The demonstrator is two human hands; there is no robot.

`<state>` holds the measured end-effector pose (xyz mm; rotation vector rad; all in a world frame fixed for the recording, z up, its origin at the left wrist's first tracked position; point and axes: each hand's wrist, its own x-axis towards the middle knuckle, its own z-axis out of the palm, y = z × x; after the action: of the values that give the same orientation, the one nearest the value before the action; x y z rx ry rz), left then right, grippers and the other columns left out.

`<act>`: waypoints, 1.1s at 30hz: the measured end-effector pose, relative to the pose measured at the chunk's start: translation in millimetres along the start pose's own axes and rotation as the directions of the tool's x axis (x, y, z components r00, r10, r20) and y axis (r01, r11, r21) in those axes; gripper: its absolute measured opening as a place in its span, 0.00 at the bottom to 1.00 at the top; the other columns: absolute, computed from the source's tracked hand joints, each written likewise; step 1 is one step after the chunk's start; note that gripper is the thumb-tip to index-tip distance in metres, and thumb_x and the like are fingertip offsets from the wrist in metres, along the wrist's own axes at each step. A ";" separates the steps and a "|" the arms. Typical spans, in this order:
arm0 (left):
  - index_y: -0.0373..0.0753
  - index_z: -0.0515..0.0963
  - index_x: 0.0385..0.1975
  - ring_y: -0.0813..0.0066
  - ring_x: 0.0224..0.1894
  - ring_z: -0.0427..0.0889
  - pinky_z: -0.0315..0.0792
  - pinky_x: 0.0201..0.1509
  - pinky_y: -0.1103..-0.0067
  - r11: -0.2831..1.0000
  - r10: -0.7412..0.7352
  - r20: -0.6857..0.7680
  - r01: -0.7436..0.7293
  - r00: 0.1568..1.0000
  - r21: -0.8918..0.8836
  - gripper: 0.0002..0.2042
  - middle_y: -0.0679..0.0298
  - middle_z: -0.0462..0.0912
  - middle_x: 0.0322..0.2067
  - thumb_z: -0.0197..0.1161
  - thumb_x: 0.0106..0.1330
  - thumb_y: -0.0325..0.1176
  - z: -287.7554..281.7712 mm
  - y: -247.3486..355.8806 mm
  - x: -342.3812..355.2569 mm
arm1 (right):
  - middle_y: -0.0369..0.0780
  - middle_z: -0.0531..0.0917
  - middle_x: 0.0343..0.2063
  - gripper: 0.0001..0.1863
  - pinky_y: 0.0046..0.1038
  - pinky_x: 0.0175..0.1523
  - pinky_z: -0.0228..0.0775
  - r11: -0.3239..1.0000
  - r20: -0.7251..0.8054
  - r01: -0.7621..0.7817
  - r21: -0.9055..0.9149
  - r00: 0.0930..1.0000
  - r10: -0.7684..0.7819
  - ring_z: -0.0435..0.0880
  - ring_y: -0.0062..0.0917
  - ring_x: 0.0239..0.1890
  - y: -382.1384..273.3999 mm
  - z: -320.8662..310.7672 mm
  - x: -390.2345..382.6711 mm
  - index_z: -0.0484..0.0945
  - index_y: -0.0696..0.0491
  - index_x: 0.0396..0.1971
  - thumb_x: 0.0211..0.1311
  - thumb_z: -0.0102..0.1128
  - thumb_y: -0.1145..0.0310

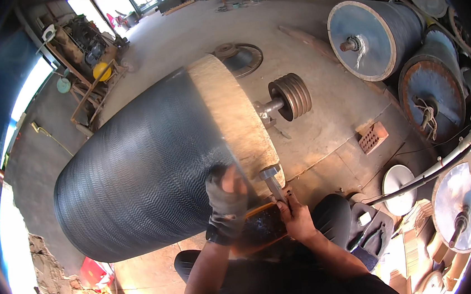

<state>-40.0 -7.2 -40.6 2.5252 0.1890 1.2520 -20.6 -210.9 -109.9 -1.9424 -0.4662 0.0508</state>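
A large drum [141, 155] lies on its side in front of me, wrapped in dark, wavy-textured mesh with a pale bare band [229, 103] round its right end. My left hand [227, 198], in a grey glove with bare fingertips, is against the drum where mesh meets band; motion smears its fingers. In my bare right hand [298, 215] is a hammer [273, 183], its metal head raised beside the band's lower edge. Below the hands, near my lap, a dark, orange-edged piece [266, 225] is partly hidden.
A grooved pulley [290, 97] sticks out from the drum's shaft. Beyond it lies a round metal disc [239, 60]. More drums [363, 40] stand at the right, near a perforated brick [373, 138]. A wooden frame [88, 98] stands at the far left.
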 end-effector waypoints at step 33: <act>0.33 0.65 0.69 0.48 0.55 0.76 0.68 0.63 0.52 0.991 0.066 0.201 -0.087 0.977 0.098 0.37 0.51 0.78 0.52 0.73 0.59 0.32 -14.9 27.7 -28.7 | 0.56 0.84 0.26 0.16 0.53 0.31 0.77 0.957 -0.019 0.159 -0.241 0.986 -0.168 0.85 0.57 0.27 -3.0 -3.7 10.0 0.72 0.59 0.50 0.74 0.60 0.62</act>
<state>-69.8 -37.3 -44.4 2.7528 0.1159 1.0340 -11.4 -209.7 -103.9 -2.1278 -0.6291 -0.1570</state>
